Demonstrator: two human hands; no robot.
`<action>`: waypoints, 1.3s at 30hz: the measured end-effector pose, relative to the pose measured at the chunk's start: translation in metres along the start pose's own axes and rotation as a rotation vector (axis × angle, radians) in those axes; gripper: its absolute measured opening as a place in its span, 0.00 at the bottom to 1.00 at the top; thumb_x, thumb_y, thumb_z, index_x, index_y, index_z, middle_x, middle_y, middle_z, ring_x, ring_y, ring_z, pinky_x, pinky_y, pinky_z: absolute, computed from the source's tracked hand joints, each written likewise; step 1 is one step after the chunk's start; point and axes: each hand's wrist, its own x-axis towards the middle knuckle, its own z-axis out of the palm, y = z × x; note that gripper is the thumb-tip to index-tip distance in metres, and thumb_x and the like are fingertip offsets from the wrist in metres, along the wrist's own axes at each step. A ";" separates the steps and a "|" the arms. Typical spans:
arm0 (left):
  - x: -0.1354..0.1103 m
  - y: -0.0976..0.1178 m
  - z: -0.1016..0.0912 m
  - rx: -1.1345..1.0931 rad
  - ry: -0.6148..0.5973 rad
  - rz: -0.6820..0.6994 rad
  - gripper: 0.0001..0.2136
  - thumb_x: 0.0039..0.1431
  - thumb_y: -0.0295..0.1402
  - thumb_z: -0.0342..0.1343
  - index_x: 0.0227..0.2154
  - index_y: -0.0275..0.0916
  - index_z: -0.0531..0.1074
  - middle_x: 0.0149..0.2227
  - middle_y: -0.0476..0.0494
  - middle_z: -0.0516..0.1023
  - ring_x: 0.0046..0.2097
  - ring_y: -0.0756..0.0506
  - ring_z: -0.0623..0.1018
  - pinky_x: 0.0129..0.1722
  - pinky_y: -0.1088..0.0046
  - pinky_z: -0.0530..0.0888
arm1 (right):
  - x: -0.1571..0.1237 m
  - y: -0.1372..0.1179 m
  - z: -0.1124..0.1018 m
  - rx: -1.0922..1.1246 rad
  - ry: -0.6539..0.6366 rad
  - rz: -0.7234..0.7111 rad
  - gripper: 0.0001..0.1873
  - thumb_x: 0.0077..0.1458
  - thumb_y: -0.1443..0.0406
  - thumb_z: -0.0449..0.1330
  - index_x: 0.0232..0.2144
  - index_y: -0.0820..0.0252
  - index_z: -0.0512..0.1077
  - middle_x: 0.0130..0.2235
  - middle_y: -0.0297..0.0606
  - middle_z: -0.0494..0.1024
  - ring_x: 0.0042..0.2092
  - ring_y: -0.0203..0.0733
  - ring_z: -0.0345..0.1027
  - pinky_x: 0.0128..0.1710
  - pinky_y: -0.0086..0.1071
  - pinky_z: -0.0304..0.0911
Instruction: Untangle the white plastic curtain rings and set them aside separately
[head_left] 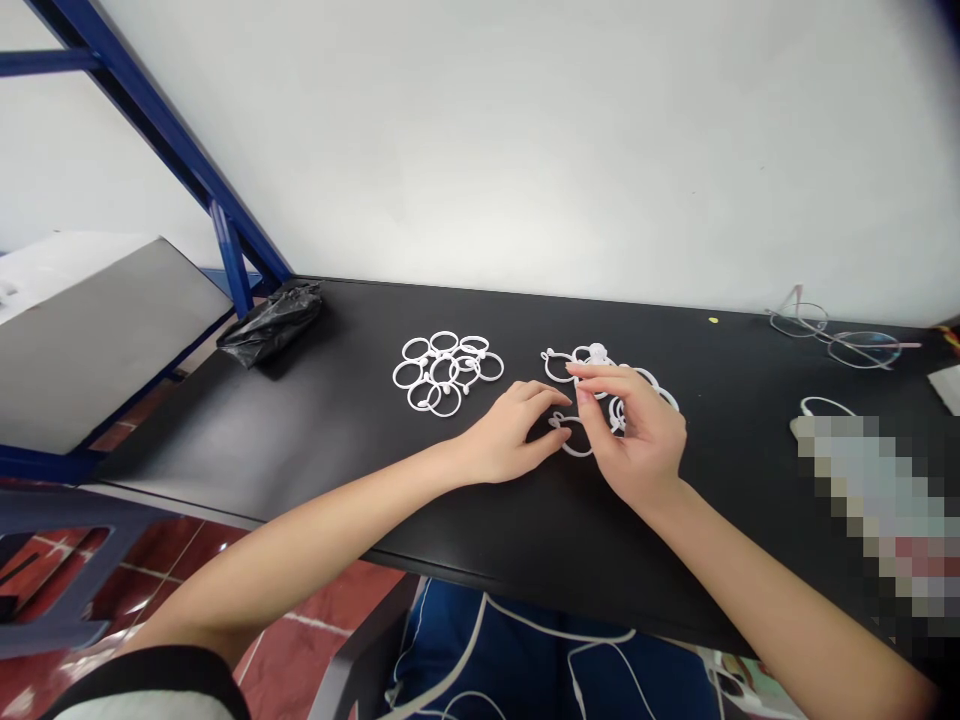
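My left hand [517, 432] is at the middle of the black desk, its curved fingers and thumb apart. Its thumb tip overlaps the edge of a thin white ring [576, 452] with a small loop at its end; I cannot tell whether they touch. Close beside it, my right hand [636, 425] has thumb and fingertips pinched together. Whatever is between them is too small to make out. Behind and under the right hand lie several more white rings [559, 368], partly hidden by it. To the left, a loose cluster of similar white rings [444, 372] lies flat, overlapping.
A crumpled black plastic bag [274, 322] sits at the desk's [352, 310] back left. Glasses [832, 335] lie at the back right, near a small yellow speck [713, 320]. A blurred-out object [877, 490] with a white cord is at the right. Blue metal frame [157, 120] stands left.
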 end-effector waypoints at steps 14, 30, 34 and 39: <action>0.003 -0.006 0.004 -0.727 0.094 -0.121 0.15 0.60 0.37 0.59 0.46 0.37 0.68 0.43 0.41 0.75 0.46 0.45 0.78 0.47 0.67 0.74 | 0.002 -0.013 -0.005 0.220 -0.313 0.063 0.12 0.59 0.69 0.59 0.45 0.55 0.72 0.45 0.41 0.82 0.46 0.45 0.78 0.44 0.39 0.77; 0.005 0.000 0.000 -0.701 0.122 -0.092 0.21 0.53 0.31 0.65 0.51 0.35 0.73 0.45 0.38 0.78 0.46 0.43 0.78 0.46 0.65 0.76 | 0.001 -0.006 -0.001 0.039 -0.077 0.116 0.07 0.58 0.68 0.61 0.39 0.53 0.77 0.38 0.37 0.80 0.34 0.40 0.76 0.28 0.34 0.76; 0.006 -0.001 0.001 -0.732 0.140 -0.106 0.23 0.51 0.30 0.67 0.51 0.36 0.72 0.47 0.37 0.77 0.48 0.42 0.77 0.47 0.65 0.75 | 0.001 -0.005 -0.002 0.041 -0.038 0.093 0.07 0.57 0.69 0.62 0.37 0.53 0.78 0.34 0.36 0.80 0.32 0.39 0.75 0.26 0.33 0.74; 0.007 0.003 -0.003 -0.861 0.124 -0.255 0.22 0.47 0.34 0.70 0.46 0.36 0.75 0.44 0.39 0.79 0.45 0.44 0.78 0.48 0.64 0.74 | 0.001 -0.007 -0.002 0.086 0.033 0.157 0.06 0.57 0.67 0.63 0.36 0.52 0.78 0.32 0.35 0.80 0.31 0.41 0.74 0.27 0.36 0.74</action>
